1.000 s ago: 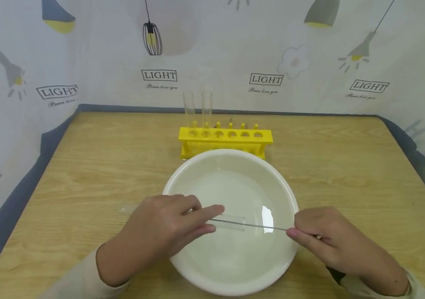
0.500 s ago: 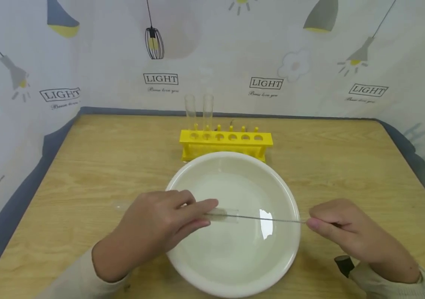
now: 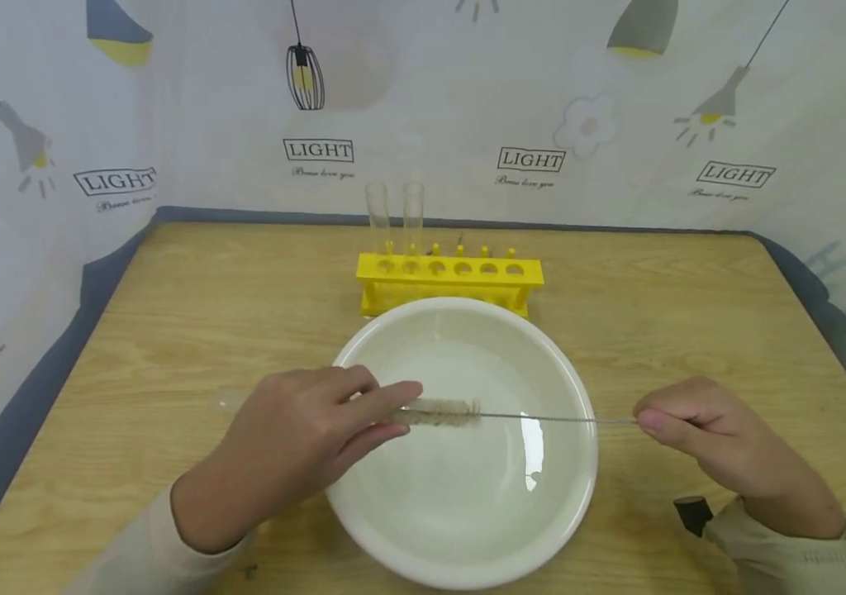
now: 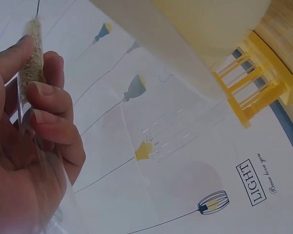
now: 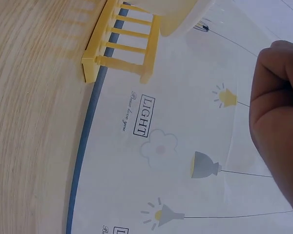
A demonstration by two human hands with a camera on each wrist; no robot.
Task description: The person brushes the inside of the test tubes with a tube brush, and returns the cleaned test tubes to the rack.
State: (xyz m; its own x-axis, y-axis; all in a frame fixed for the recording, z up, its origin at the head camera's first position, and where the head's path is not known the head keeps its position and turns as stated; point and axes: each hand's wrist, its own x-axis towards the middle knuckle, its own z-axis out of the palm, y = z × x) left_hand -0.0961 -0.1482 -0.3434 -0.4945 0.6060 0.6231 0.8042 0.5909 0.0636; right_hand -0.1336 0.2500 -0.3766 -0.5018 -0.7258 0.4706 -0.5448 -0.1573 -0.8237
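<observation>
My left hand (image 3: 304, 438) holds a clear test tube (image 4: 51, 168) lying nearly level over the left side of the white basin (image 3: 352, 529). The tube's rounded end (image 3: 228, 400) shows to the left of that hand; its middle is covered by my fingers. Pale bristles of a test tube brush (image 3: 445, 411) lie at the mouth end, their right tip apparently just outside the glass. From them a thin twisted wire (image 3: 557, 418) runs right, past the basin's rim. My right hand (image 3: 728, 434) pinches the wire's far end between thumb and curled fingers, hiding the end itself.
Behind the basin, which holds water, stands a yellow test tube rack (image 3: 449, 270) with two clear test tubes (image 3: 412, 215) upright in its left holes. A small black object (image 3: 693, 514) is by the right sleeve. A printed cloth (image 3: 438, 99) hangs around the wooden table (image 3: 691, 330).
My right hand has moved right and slightly up, drawing the brush along the test tube until its bristles show at the mouth. My left hand has shifted slightly left with the tube.
</observation>
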